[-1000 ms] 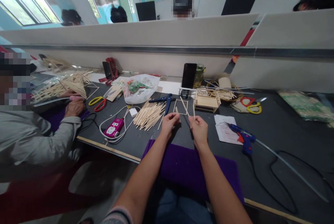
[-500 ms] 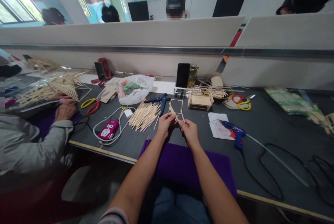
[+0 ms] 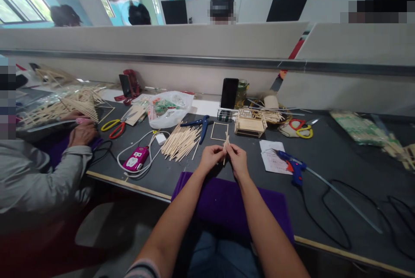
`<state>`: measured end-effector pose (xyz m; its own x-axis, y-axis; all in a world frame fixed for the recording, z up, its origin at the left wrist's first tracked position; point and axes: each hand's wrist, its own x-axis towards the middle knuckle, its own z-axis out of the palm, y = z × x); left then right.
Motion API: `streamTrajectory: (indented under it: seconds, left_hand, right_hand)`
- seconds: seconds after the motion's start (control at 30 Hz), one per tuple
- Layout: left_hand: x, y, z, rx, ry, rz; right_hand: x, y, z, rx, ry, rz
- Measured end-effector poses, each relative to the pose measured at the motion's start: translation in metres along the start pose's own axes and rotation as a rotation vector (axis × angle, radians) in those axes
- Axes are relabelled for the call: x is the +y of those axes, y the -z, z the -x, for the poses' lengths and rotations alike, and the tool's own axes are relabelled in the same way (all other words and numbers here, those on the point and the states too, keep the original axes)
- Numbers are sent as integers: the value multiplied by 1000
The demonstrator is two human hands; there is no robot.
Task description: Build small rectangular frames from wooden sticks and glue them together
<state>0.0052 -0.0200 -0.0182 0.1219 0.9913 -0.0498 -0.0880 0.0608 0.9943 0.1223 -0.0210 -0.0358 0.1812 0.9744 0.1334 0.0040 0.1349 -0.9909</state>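
Observation:
Between my two hands are a few thin wooden sticks [image 3: 226, 139], held upright and close together above the table. My left hand [image 3: 211, 158] pinches them from the left, and my right hand [image 3: 237, 158] from the right. The fingers hide their lower parts, so I cannot tell how many there are. Just beyond my hands lies a rectangular stick frame [image 3: 219, 131]. To its right stands a small wooden stick model [image 3: 249, 123]. A pile of loose sticks [image 3: 180, 141] lies left of my hands, with blue cutting pliers [image 3: 203, 129] beside it.
A blue glue gun [image 3: 293, 167] rests by a paper sheet [image 3: 271, 150] on the right. Purple cloth [image 3: 227, 204] covers the table edge before me. A pink power bank [image 3: 136, 159] with a white cable, scissors [image 3: 303, 127] and an upright phone [image 3: 229, 93] stand about. A co-worker's hand [image 3: 83, 133] is at left.
The sticks, which were slanted and apart, are now gathered upright between my fingers. My hands have come closer together. The view has shifted slightly.

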Motion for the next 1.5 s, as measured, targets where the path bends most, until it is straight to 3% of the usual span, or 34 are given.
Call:
streamTrajectory:
  seconds: [0.13,0.27,0.33,0.4,0.6,0.8,0.9,1.0,1.13,1.27,1.4,1.5]
  left_hand:
    - [-5,10,2,38,-74,-293]
    - [1,41,10,285,-88,-647]
    - [6,56,15,427,-35,-810]
    - [13,65,20,494,33,-968]
    - [25,58,28,438,221,-1361]
    - [27,67,28,401,294,-1444]
    - [30,80,30,448,298,-1408]
    - [31,82,30,506,200,-1239]
    - [23,60,21,446,16,-608]
    - [11,29,13,262,82,38]
    - [5,17,13,270,-2,129]
    - [2,18,15,291,-35,99]
  right_hand:
    - [3,1,-2,33,-48,-15]
    - [2,3,-2,111,-143,-79]
    - [2,2,-1,91,-205,-131]
    - [2,1,0,78,-244,-143]
    - [3,0,4,104,-226,-101]
    - [3,2,5,68,-226,-73]
    - [4,2,5,52,-213,-54]
    - [5,0,4,19,-188,-39]
    - [7,-2,4,-40,-152,28]
    - [5,2,4,-71,-64,160]
    - [-2,13,3,-19,122,451]
    - [-5,20,2,42,110,652]
